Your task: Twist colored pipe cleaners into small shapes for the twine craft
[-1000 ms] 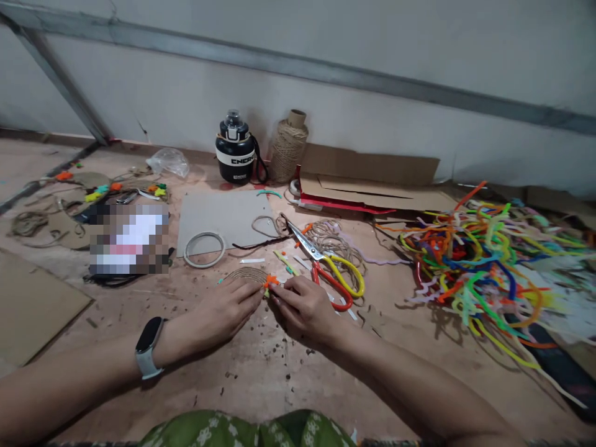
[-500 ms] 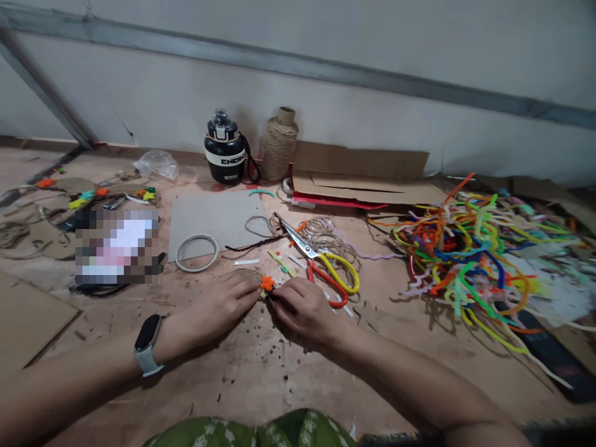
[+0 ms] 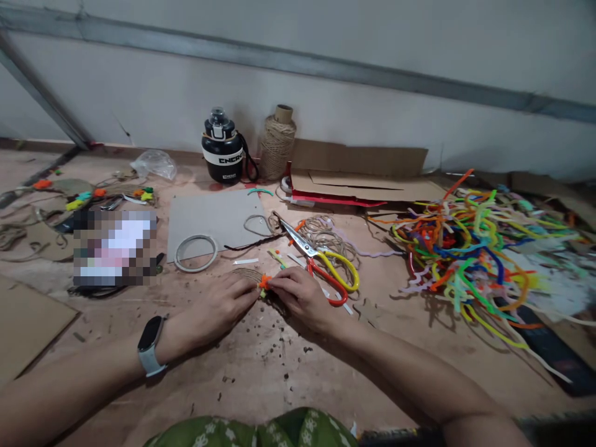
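Observation:
A small orange fuzzy flower-like piece (image 3: 264,282) sits on a strip of brown twine (image 3: 249,273), with a bit of yellow-green below it. My left hand (image 3: 226,304) is closed over the twine part from the left, and its fingers hide most of it. From the right, my right hand (image 3: 300,298) pinches the orange piece's right side between thumb and fingers. Just beyond that hand lie scissors (image 3: 321,257) with one red and one yellow handle, blades slightly parted. Small white and green scraps surround them.
Grey card (image 3: 209,214) lies under part of a tape ring (image 3: 195,269). Farther back stand a black bottle (image 3: 222,158) and a twine spool (image 3: 277,146), beside a flattened cardboard box (image 3: 363,186). Colourful pipe cleaners (image 3: 470,248) heap at right. A pixelated phone-like object (image 3: 116,248) is at left.
My right hand's fingers have moved up and slightly left onto the orange piece, covering more of its right side. My left hand stays nearly in place.

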Tool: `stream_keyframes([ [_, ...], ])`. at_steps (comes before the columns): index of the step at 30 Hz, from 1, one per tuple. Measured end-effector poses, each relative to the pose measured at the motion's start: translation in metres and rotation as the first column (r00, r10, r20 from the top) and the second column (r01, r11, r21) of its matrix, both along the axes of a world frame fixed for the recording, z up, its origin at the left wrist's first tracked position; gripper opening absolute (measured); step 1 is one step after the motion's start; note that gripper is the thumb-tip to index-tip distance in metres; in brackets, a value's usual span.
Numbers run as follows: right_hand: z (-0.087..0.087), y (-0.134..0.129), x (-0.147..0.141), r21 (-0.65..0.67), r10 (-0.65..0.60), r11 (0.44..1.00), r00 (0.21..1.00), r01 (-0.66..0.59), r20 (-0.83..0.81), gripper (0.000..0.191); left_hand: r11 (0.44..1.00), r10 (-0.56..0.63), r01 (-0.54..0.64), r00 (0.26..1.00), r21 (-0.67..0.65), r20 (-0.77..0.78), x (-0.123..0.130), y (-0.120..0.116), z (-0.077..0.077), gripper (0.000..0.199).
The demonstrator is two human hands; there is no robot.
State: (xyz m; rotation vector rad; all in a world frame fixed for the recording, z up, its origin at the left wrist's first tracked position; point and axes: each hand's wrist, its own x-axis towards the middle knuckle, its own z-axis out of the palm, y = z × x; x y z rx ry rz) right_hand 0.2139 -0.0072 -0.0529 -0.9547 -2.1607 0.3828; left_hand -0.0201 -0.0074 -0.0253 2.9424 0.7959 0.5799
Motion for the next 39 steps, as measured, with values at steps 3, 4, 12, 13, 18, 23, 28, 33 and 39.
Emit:
stream_keyframes([
  [3, -0.005, 0.003, -0.001, -0.02, 0.003, 1.0, 0.999, -0.003, -0.034, 0.017, 1.0, -0.002, 0.002, 1.0, 0.013, -0.014, -0.001, 0.001, 0.0, 0.024],
  [4, -0.006, 0.003, -0.001, -0.037, 0.004, 0.999, 0.999, -0.005, -0.05, 0.016, 1.0, -0.005, 0.005, 1.0, 0.021, -0.014, -0.001, 0.001, -0.001, 0.024],
  [12, -0.006, 0.005, -0.003, -0.11, 0.024, 0.993, 0.995, -0.035, -0.096, 0.017, 1.0, -0.009, 0.009, 1.0, 0.028, 0.016, -0.001, 0.002, -0.001, 0.024],
  [13, -0.007, 0.006, -0.002, -0.106, 0.031, 0.994, 0.995, -0.041, -0.096, 0.017, 1.0, 0.001, -0.001, 1.0, 0.021, 0.013, -0.001, 0.002, 0.0, 0.024],
  [18, -0.008, 0.007, 0.0, -0.104, 0.047, 0.993, 0.994, -0.057, -0.095, 0.017, 0.999, 0.045, -0.043, 0.997, -0.025, 0.067, 0.0, 0.002, -0.001, 0.022],
  [23, 0.005, 0.005, 0.001, -0.161, 0.09, 0.981, 0.991, -0.106, -0.103, 0.022, 1.0, 0.027, -0.027, 0.999, -0.006, 0.039, 0.001, 0.003, -0.001, 0.021],
  [28, 0.017, 0.006, 0.007, -0.275, 0.169, 0.941, 0.978, -0.196, -0.118, 0.026, 1.0, 0.0, 0.0, 0.999, 0.017, 0.045, 0.001, 0.004, -0.001, 0.02],
  [33, 0.012, 0.008, 0.008, -0.323, 0.168, 0.927, 0.981, -0.192, -0.099, 0.025, 1.0, 0.02, -0.02, 1.0, -0.024, 0.017, 0.001, 0.003, -0.001, 0.02],
  [39, 0.009, 0.011, 0.01, -0.327, 0.203, 0.919, 0.975, -0.22, -0.087, 0.027, 0.997, -0.012, 0.02, 0.994, -0.078, 0.107, 0.002, 0.005, -0.004, 0.022],
])
